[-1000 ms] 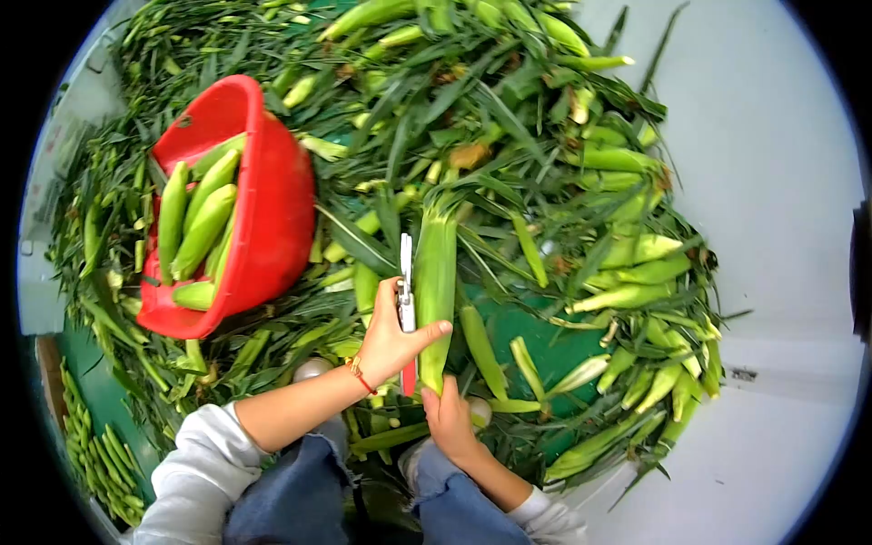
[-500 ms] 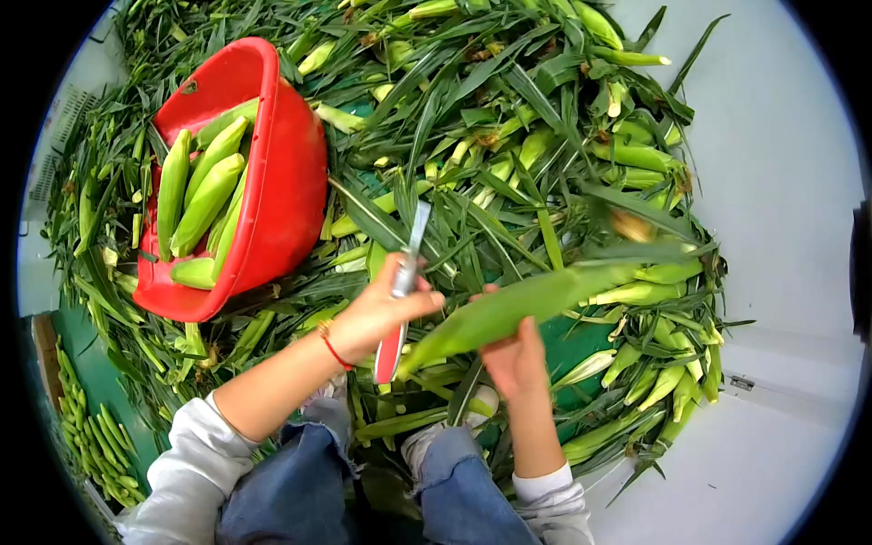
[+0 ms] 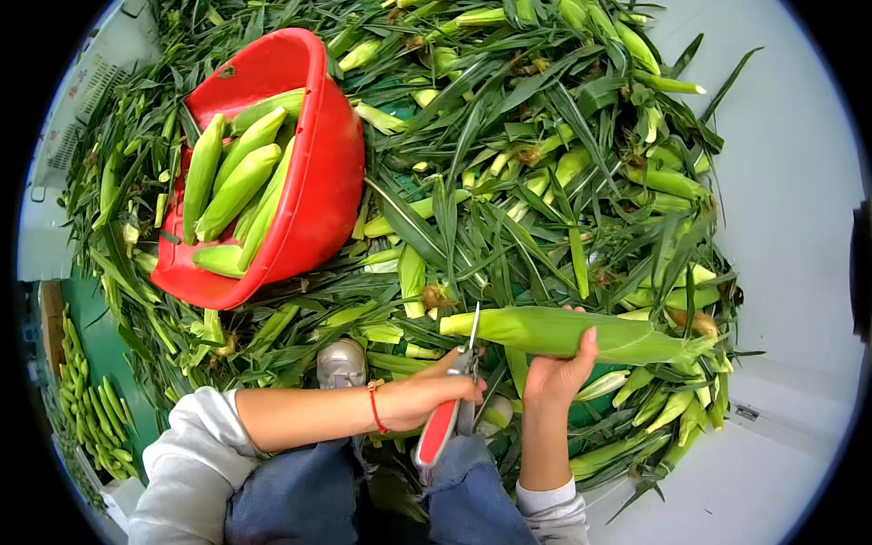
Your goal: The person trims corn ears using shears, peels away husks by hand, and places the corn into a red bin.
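Note:
A green husked ear of corn (image 3: pixel 572 334) lies nearly level across my right hand (image 3: pixel 556 372), whose palm and fingers support it from below with the thumb at its near side. My left hand (image 3: pixel 436 391) is closed on a red-and-grey handled cutting tool (image 3: pixel 440 431). The tool's thin metal blade points up beside the pale stem end of the corn; whether the two touch I cannot tell. To the upper left, a red basin (image 3: pixel 331 195) stands tilted, holding several green ears.
Leaves and stalks (image 3: pixel 509 100) are heaped around my feet, with several loose ears (image 3: pixel 668 182) at the right. A white wall (image 3: pixel 781 227) rises on the right. Smaller green ears (image 3: pixel 95 418) lie at the lower left, and a shoe (image 3: pixel 341 363) shows below.
The corn has turned from upright to level, its stem end now left. My right hand has moved right and up from its lower end. My left hand has lowered with the tool.

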